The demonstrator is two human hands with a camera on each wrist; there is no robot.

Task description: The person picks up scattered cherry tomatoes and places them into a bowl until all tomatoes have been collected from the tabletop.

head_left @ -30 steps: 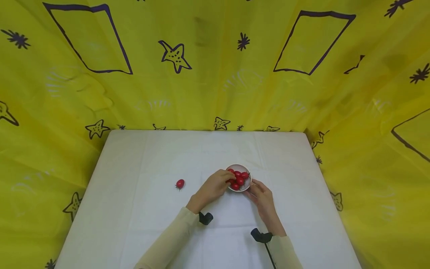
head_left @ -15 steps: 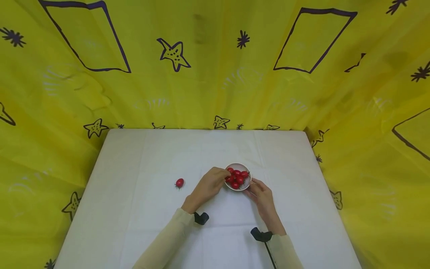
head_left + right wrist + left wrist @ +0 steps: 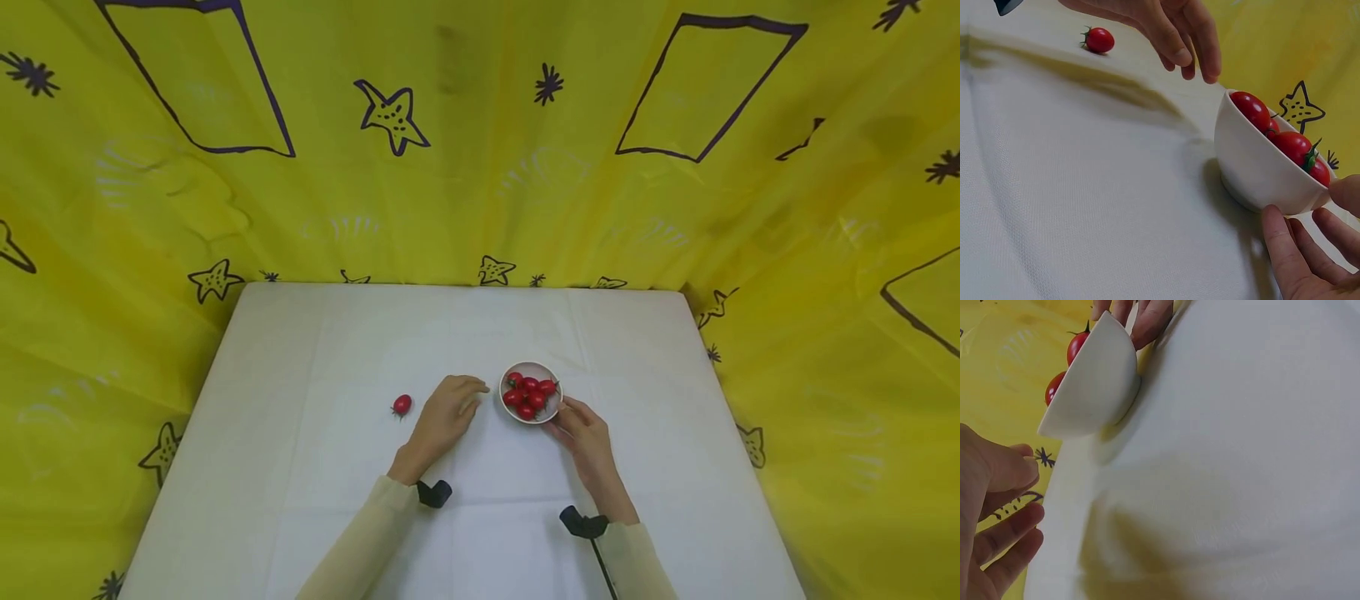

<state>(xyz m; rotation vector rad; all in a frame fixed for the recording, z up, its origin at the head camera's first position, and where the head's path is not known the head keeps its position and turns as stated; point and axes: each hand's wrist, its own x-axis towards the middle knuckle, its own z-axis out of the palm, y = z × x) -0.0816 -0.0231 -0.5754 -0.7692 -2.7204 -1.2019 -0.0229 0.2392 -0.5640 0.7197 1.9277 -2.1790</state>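
A small white bowl [image 3: 531, 417] stands on the white table with several cherry tomatoes [image 3: 528, 384] heaped in it. My right hand [image 3: 588, 442] holds the bowl at its near right side, fingers against the lower wall and a digit at the rim [image 3: 1329, 199]. To the left of the bowl, my left hand [image 3: 444, 414] hovers over the table with loosely bent fingers [image 3: 1013, 531] and nothing between them. A gap separates it from the bowl. One loose cherry tomato [image 3: 402, 405] lies on the table, left of my left hand, its green stem end toward me.
White cloth covers the table [image 3: 360, 333]. Yellow curtains [image 3: 450, 208] with dark drawn stars and frames hang behind it and at both sides. Black wrist cameras [image 3: 584, 523] sit on both wrists, and a cable trails from the right one.
My left hand has drawn back leftward out of the bowl, leaving the tomatoes there. My right hand stays at the bowl.
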